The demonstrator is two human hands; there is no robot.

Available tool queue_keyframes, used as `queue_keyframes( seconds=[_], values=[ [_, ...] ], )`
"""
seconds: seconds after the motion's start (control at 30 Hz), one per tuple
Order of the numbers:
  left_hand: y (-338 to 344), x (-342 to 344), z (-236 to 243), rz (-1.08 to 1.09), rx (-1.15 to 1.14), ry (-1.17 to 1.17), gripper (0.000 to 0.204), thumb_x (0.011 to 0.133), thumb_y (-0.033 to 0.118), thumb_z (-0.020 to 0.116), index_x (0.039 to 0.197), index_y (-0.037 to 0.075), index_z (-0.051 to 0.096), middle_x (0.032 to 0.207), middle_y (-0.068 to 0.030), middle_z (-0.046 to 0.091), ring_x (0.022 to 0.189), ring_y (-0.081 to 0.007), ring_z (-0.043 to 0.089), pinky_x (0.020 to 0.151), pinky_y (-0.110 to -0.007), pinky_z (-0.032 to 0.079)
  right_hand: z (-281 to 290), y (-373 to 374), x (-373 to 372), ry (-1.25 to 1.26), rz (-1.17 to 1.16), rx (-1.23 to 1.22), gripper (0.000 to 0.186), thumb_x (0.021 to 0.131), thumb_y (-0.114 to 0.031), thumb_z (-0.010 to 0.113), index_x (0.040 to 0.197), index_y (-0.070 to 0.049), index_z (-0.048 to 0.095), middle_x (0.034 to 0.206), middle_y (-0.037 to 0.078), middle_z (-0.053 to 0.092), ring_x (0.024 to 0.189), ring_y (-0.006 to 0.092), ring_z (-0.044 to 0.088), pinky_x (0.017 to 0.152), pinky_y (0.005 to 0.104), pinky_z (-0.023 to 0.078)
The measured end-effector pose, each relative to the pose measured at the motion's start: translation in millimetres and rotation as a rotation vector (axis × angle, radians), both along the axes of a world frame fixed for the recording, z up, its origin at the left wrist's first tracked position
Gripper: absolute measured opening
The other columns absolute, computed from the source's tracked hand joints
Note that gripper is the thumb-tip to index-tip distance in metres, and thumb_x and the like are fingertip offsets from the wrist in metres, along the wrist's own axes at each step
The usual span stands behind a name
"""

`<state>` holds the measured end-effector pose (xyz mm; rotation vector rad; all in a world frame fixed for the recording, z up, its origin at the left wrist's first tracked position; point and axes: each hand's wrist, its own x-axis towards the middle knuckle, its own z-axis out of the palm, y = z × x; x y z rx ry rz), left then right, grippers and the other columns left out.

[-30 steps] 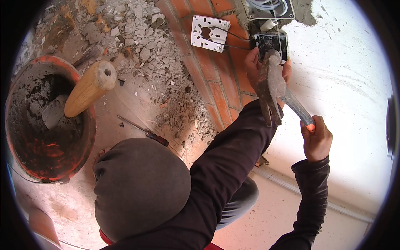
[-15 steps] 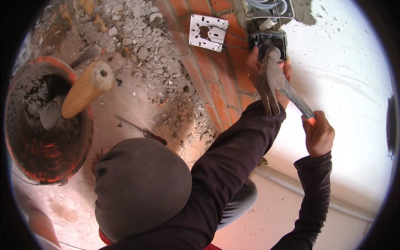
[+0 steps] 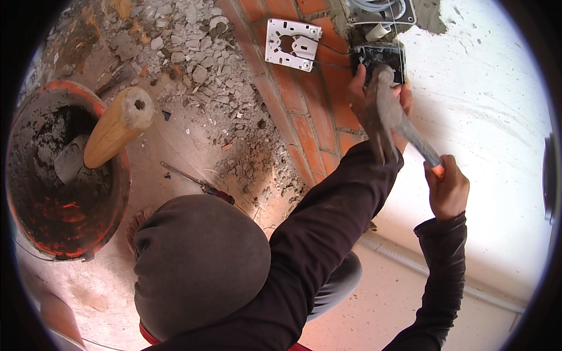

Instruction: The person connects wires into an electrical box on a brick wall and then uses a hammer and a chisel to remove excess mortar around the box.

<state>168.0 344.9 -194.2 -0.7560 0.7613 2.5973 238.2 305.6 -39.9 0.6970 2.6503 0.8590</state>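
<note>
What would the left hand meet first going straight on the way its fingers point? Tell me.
Most likely the black box, its lower edge at the left hand. Whether they touch is unclear, with the hammer partly in front.

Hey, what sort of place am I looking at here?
Most likely a building or renovation site, judging by the loose rubble beside the bare brickwork and the bucket holding a grey, mortar-like mix.

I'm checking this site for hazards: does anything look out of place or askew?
Yes. Loose rubble lies scattered beside the brickwork, like uncleared debris. The white mounting plate also looks odd: it is tilted and apart from the black wall box, with two dark strands running from it toward that box.
</note>
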Motion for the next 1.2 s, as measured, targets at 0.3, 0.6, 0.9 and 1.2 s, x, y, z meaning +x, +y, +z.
queue_keyframes(
  seconds=[0.3,0.6,0.9,1.2],
  values=[
    [15.3,7.2,-26.5,0.096,-0.464,0.371,0.054,0.078,0.014,0.080,0.121,-0.002,0.052,0.130,-0.0213,0.041,0.109,-0.0311,0.052,0.086,-0.040,0.051,-5.8,-1.0,3.9,0.088,-0.044,-0.175,0.024,0.082,-0.014,0.075,0.090,-0.003,0.055,0.070,0.017,0.060,0.059,0.0362,0.061,0.053,0.0380,0.048],
    [10.9,6.7,-25.5,-0.020,-0.487,0.401,0.033,0.083,0.027,0.077,0.106,0.005,0.071,0.136,-0.0244,0.039,0.122,-0.0384,0.044,0.095,-0.046,0.043,-16.7,-3.4,3.0,0.091,-0.055,-0.180,0.026,0.082,-0.016,0.076,0.090,-0.003,0.055,0.070,0.016,0.061,0.059,0.0357,0.061,0.053,0.0388,0.048],
    [2.1,1.8,-18.9,0.023,-0.433,0.357,0.028,0.082,0.023,0.077,0.106,0.009,0.072,0.138,-0.0231,0.038,0.125,-0.0369,0.040,0.097,-0.046,0.041,-17.1,-1.4,6.0,0.093,-0.059,-0.156,0.026,0.082,-0.016,0.076,0.090,-0.004,0.055,0.071,0.016,0.061,0.061,0.0367,0.062,0.054,0.0393,0.048],
    [14.2,7.3,-22.1,0.045,-0.528,0.440,0.027,0.090,0.019,0.068,0.113,0.004,0.069,0.124,-0.0225,0.049,0.109,-0.0335,0.058,0.090,-0.039,0.053,-17.6,-4.4,4.0,0.084,-0.068,-0.147,0.025,0.083,-0.016,0.075,0.090,-0.003,0.055,0.070,0.016,0.060,0.059,0.0360,0.061,0.053,0.0382,0.047]
  ],
)
